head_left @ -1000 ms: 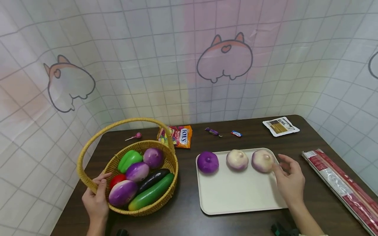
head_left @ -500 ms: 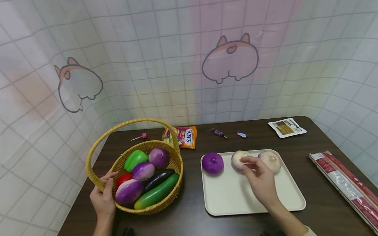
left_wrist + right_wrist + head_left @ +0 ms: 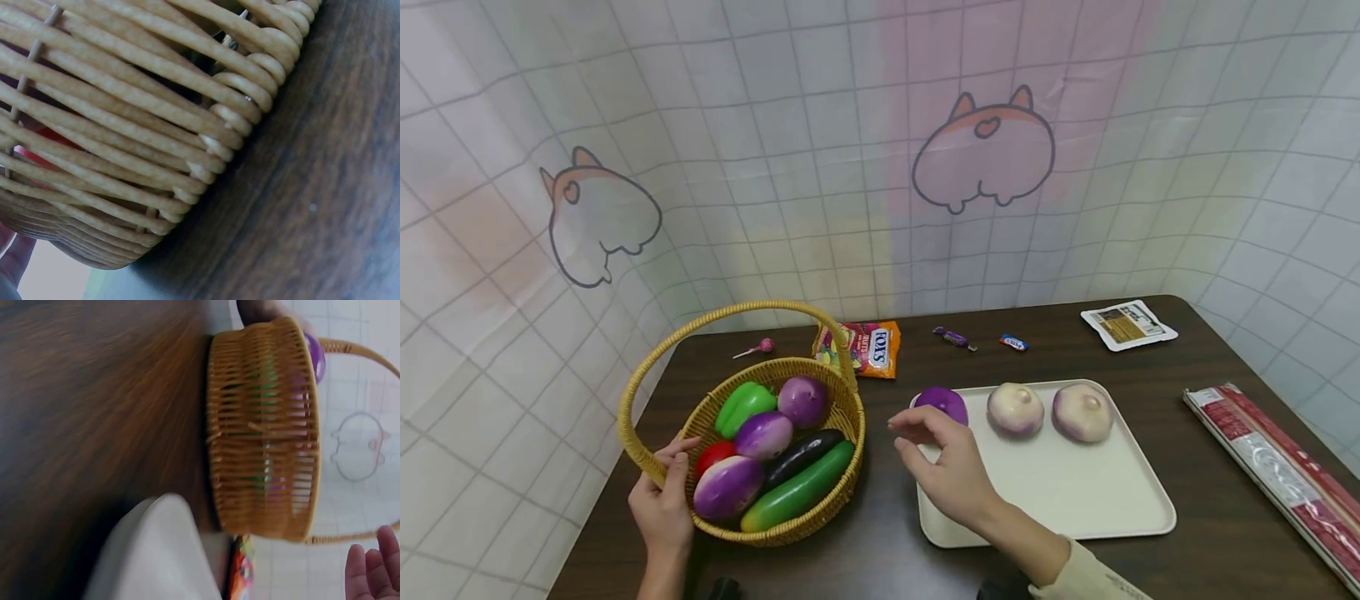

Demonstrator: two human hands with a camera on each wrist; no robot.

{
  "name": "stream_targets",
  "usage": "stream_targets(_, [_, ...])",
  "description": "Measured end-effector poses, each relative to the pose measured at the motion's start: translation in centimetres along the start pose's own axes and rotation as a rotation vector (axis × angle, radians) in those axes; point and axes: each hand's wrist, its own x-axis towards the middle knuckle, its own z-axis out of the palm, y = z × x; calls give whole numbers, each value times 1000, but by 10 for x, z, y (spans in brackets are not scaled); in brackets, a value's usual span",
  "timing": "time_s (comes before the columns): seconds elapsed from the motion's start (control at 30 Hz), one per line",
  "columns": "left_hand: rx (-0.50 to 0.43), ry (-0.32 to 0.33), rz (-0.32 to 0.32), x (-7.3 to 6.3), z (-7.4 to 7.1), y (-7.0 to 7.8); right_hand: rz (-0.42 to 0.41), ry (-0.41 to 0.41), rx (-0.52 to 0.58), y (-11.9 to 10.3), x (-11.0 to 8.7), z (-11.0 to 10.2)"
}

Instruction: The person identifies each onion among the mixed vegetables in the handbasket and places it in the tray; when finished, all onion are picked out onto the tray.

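My left hand [image 3: 661, 500] holds the rim of the yellow wicker basket [image 3: 831, 504] near the foot of its handle, with fingers lapping over the edge. In the basket lie a green bell pepper [image 3: 747, 407], purple-and-white vegetables [image 3: 765, 436], a dark eggplant [image 3: 805, 452], a green cucumber-like vegetable [image 3: 797, 487] and a partly hidden red one [image 3: 715, 456]. Over the left side of the cream tray [image 3: 1075, 492] hovers my right hand [image 3: 951, 467], fingers loosely bent, nothing in them. It partly covers a purple round vegetable [image 3: 943, 402]. Two whitish turnip-like vegetables [image 3: 1015, 409] sit farther right.
Along the table's back lie a lollipop [image 3: 764, 345], an orange candy bag [image 3: 876, 348], a purple-wrapped candy [image 3: 953, 337], a small blue one [image 3: 1014, 342] and a white packet [image 3: 1127, 324]. A long red package [image 3: 1273, 467] borders the right edge. A patterned curtain [image 3: 820, 167] stands behind.
My right hand has moved left, from beside the rightmost whitish vegetable across the tray to its left edge, carrying nothing. My left hand keeps its hold on the basket. The head view shifted slightly.
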Motion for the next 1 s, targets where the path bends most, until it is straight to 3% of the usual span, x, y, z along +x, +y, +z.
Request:
stream_targets(0.27, [10, -2, 12, 1, 1, 0, 8, -151, 132, -9, 18, 29])
stream_targets(0.53, [-28, 0, 13, -1, 0, 0, 73, -283, 271, -13, 25, 66])
stream_targets(0.8, [8, -2, 5, -1, 1, -1, 113, -418, 253, -15, 28, 90])
stream_targets(1.0, [14, -1, 2, 0, -1, -3, 126, -497, 161, -18, 34, 103])
